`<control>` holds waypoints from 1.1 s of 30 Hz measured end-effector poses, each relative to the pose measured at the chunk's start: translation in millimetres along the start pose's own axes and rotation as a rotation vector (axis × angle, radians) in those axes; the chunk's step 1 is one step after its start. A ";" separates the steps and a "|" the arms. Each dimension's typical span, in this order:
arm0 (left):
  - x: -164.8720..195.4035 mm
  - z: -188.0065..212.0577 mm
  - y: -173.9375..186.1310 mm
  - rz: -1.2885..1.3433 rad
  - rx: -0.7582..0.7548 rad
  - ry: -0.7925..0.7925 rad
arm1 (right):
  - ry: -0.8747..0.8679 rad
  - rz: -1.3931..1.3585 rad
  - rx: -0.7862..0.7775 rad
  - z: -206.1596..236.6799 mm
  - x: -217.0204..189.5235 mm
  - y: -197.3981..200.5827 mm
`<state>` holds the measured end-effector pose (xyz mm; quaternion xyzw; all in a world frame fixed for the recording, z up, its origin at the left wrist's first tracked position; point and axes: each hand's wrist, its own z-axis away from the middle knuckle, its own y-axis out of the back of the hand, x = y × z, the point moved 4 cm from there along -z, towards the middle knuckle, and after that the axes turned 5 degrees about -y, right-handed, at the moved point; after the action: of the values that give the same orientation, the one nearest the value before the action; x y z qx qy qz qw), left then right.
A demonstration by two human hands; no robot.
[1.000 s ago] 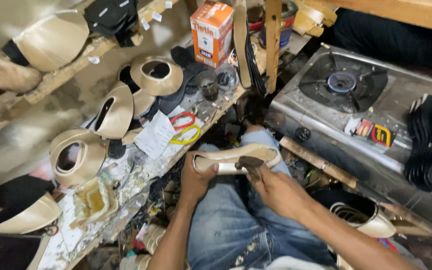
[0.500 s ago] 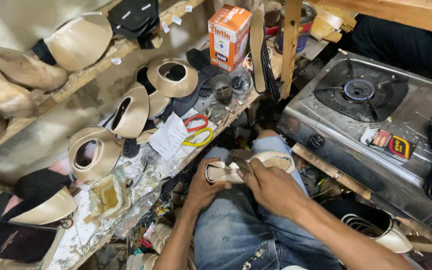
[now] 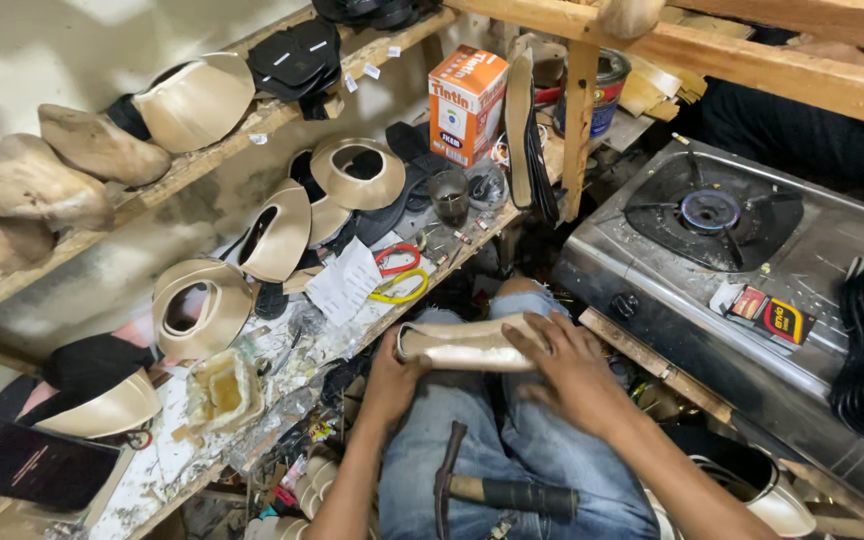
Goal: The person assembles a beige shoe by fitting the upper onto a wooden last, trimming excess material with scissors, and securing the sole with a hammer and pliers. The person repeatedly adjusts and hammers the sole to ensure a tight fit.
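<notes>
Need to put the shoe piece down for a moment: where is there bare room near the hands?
Bare steel on the stove top, between the burner and the small packets, is the largest free patch. The lap has a strip between the cream shoe piece and the hammer. The workbench is crowded with shoe uppers, paper and scissors.

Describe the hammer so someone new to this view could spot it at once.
Start at the steel gas stove on the right, then drop to the person's jeans-clad lap below the cream shoe that both hands hold. The hammer lies across the thighs, touched by neither hand: the only dark metal-headed tool with a black-wrapped handle there.
</notes>
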<state>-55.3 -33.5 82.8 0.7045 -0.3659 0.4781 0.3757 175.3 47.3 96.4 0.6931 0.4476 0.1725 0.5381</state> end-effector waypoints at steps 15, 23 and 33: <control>13.0 -10.6 -149.6 0.904 -0.435 0.346 | -0.521 -0.888 0.305 45.6 41.3 -19.2; -23.0 -0.7 -79.3 0.413 -0.213 0.355 | -1.137 -1.112 0.239 -0.3 187.1 79.5; -37.9 4.6 -80.6 0.266 -0.194 0.253 | -0.988 0.194 -0.187 -28.6 229.6 124.1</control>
<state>6.6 4.6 31.2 0.5446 -0.4501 0.5708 0.4183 332.6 246.8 162.7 0.6792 0.0561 -0.0871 0.7266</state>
